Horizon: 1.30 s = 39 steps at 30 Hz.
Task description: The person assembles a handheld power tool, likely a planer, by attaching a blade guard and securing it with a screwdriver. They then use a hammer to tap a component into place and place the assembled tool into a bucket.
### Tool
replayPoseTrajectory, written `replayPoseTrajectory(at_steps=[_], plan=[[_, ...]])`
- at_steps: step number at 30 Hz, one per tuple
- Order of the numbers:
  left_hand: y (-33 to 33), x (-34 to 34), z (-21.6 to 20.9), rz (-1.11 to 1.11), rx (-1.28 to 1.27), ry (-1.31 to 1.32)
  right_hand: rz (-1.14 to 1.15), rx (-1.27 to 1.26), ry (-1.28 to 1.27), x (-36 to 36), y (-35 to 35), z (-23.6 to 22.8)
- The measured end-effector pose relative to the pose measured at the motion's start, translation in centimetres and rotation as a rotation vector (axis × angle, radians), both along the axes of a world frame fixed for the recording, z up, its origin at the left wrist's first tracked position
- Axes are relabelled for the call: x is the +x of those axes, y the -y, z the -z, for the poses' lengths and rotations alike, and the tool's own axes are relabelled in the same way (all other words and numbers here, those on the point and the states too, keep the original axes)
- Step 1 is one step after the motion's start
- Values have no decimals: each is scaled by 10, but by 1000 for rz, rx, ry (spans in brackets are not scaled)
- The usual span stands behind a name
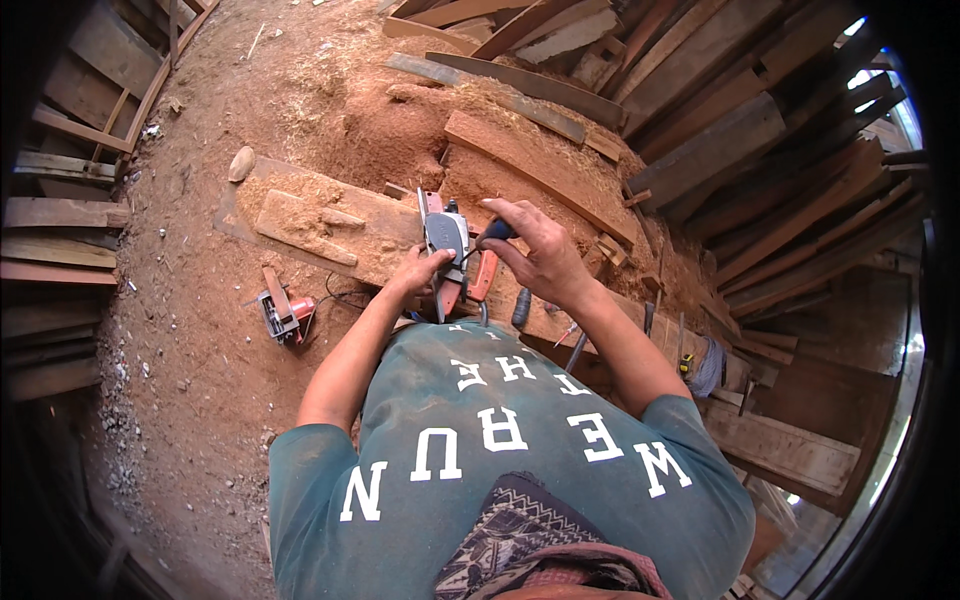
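Note:
An electric planer (447, 236), red and silver with a dark side cover, lies on its side on the wooden bench in front of my body. My left hand (424, 270) grips its near left part, thumb on the cover. In my right hand (545, 248) is a screwdriver (496, 232) with a dark blue handle, held between thumb and fingers. Its thin shaft slants down to the planer's side, close to my left thumb; what its tip touches is too small to make out. The planer's red handle (484, 275) points toward me.
Shavings cover the bench board (375, 205), where a wooden piece (290, 222) lies. On the ground at left sits a red and silver power tool (285, 314). A dark-handled tool (521, 308), tape measure (686, 364) and coiled cord (708, 368) lie right. Planks (720, 150) lean far right.

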<state>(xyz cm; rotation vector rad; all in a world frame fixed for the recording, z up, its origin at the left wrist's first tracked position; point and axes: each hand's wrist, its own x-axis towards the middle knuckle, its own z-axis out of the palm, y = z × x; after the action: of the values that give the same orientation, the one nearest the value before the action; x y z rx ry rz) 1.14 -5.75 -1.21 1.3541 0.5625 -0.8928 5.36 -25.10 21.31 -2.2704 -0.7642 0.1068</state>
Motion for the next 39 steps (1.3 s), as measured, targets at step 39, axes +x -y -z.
replayPoseTrajectory(at_steps=[39], plan=[[12,-7,-87,-24,188,1159,-28,-206,-123,-2,-23,-9]])
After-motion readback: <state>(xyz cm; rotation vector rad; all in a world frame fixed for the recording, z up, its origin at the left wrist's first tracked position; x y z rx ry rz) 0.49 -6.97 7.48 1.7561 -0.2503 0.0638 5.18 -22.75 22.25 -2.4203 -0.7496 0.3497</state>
